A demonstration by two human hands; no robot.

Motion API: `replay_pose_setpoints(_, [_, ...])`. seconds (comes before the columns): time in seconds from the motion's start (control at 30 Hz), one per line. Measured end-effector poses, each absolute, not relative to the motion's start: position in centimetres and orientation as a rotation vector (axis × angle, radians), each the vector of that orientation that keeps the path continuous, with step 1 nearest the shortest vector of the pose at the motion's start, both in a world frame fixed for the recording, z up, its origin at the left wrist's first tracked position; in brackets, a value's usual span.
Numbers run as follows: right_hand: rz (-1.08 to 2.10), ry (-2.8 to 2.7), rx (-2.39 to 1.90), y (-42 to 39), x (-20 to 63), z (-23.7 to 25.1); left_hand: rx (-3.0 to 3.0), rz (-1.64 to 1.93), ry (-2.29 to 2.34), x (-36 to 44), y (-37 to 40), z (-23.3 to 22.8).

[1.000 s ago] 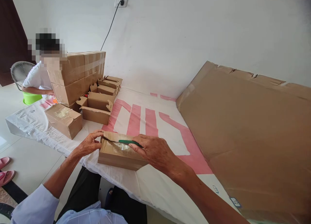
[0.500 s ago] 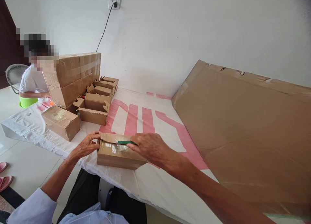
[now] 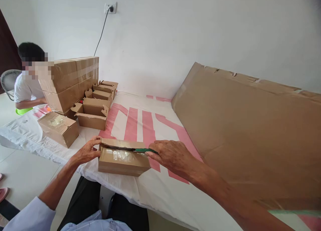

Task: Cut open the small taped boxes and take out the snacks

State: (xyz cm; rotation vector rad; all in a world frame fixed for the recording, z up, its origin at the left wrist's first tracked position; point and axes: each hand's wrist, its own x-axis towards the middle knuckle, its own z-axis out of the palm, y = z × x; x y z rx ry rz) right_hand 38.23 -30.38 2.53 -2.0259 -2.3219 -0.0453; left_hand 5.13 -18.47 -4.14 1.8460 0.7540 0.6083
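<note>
A taped cardboard box (image 3: 124,164) lies near the front edge of the cloth-covered table. Its top seam is parted, and clear tape shines on the top. My left hand (image 3: 89,150) grips the box's left end, fingers bent around the corner. In my right hand (image 3: 170,154) is a green-handled box cutter (image 3: 142,150), held over the right part of the seam. Its blade end lies along the slit, so the tip is hard to make out.
To the left sits another taped box (image 3: 59,128). Behind it stand several open cartons (image 3: 92,120) and a stack of taped boxes (image 3: 65,77). A large cardboard sheet (image 3: 245,130) leans at the right. Another person (image 3: 28,85) sits beyond the stack.
My right hand has drawn the box cutter to the right along the seam, and the slit is wider. My left hand still holds the box's left end. The view has shifted slightly.
</note>
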Motion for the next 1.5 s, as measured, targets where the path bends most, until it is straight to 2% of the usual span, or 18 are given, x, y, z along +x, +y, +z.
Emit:
replay_pose_setpoints(0.17, [0.038,-2.108,-2.023,-32.3,40.7,3.3,1.866,0.582,0.769,5.8,-18.1,-4.3])
replay_pose_setpoints(0.27, [0.113,-1.728,-1.969,-34.8,43.0,1.3,1.877,0.561,0.796,5.8,-17.8,-4.2])
replay_pose_setpoints(0.33, [0.120,-1.469,-1.977,-36.6,44.0,-3.0,1.891,0.532,0.791,5.8,-17.8,-3.9])
replay_pose_setpoints(0.47, [0.072,-1.178,-2.213,-39.9,44.2,-14.5,1.943,0.508,0.788,5.8,-18.0,-3.2])
replay_pose_setpoints(0.57, [-0.054,-1.015,-2.339,-40.7,43.8,-18.9,1.983,0.476,0.785,5.7,-18.0,-2.9])
replay_pose_setpoints(0.67, [-0.034,-0.929,-2.186,-39.4,42.9,-17.4,2.001,0.414,0.782,5.5,-17.7,-3.0])
replay_pose_setpoints(0.8, [0.409,-1.095,-1.663,-36.3,39.0,-12.3,1.980,0.353,0.774,5.3,-17.4,-3.4])
replay_pose_setpoints(0.9, [0.514,-1.276,-1.507,-34.8,34.7,-10.3,2.007,0.354,0.769,5.0,-17.3,-3.3])
replay_pose_setpoints(1.1, [0.406,-1.400,-1.582,-35.0,29.8,-10.4,2.101,0.359,0.796,1.2,-17.2,-3.1])
replay_pose_setpoints(1.23, [0.359,-1.456,-1.754,-34.1,28.6,-8.7,2.184,0.297,0.859,-0.2,-17.4,-2.8])
replay_pose_setpoints(1.33, [0.279,-1.478,-1.943,-32.4,27.9,-6.7,2.239,0.283,1.002,1.5,-18.0,-2.4])
replay_pose_setpoints(1.5, [0.245,-1.559,-2.203,-30.1,27.2,-3.9,2.254,0.302,1.494,7.0,-20.3,-2.1])
